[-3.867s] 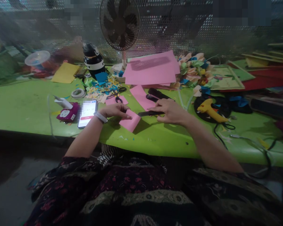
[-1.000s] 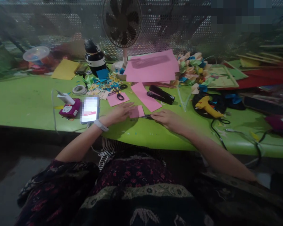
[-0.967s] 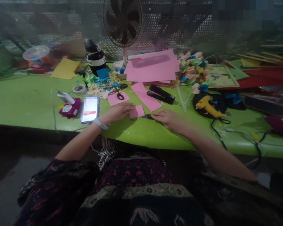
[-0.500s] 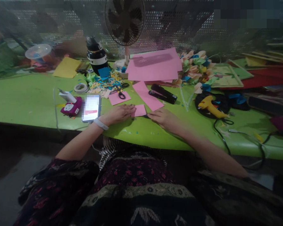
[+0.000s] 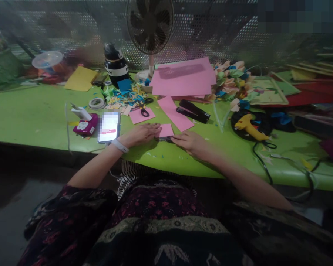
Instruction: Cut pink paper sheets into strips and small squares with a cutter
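A small folded pink paper point(image 5: 165, 130) lies on the green table point(image 5: 33, 118) in front of me. My left hand point(image 5: 141, 133) rests flat on the paper's left edge with its fingers stretched out. My right hand point(image 5: 189, 141) is just right of the paper, fingers curled around a thin dark tool point(image 5: 165, 139) whose tip pokes out under the paper's near edge. What the tool is I cannot make out.
A phone point(image 5: 108, 126) and a magenta pouch point(image 5: 86, 127) lie left of my hands. Scissors point(image 5: 143, 109), pink sheets point(image 5: 183, 77), a black stapler point(image 5: 193, 111), paper scraps, a tape roll, a bottle and a fan stand behind. A yellow glue gun point(image 5: 248, 125) with cables lies right.
Since 3.9 s ago the pink paper went from lifted and angled to flat on the table. In the last second my right hand slid left along the paper's near edge with the dark tool.
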The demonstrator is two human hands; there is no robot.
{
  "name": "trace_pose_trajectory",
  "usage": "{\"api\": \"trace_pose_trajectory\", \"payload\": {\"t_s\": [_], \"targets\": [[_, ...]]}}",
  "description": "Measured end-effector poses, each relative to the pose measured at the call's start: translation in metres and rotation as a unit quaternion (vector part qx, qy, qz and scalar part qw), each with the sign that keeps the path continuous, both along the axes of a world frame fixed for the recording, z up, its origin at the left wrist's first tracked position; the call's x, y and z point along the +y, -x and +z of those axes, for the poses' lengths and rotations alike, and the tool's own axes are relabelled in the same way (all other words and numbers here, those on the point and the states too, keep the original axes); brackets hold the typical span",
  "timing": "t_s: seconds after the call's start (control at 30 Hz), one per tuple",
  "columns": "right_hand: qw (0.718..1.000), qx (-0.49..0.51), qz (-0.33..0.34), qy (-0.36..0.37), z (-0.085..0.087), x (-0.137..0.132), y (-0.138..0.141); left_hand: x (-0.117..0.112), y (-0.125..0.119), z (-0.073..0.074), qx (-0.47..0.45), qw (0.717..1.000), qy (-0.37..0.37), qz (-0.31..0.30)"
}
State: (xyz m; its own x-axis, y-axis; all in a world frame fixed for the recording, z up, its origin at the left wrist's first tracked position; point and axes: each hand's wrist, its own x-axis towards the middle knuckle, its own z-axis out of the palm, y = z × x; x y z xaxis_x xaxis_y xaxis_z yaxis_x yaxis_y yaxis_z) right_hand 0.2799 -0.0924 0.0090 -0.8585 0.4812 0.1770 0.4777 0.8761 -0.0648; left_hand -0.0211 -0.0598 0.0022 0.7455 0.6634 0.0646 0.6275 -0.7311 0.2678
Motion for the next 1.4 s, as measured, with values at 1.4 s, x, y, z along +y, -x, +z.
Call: {"api": "trace_pose_trajectory", "payload": {"t_s": [1.4], "targets": [[0.952,0.091,-0.158,0.245,0.058,0.097,0.091,0.004,-0.007,0.006,-0.509,0.786,0.173,0.306]]}}
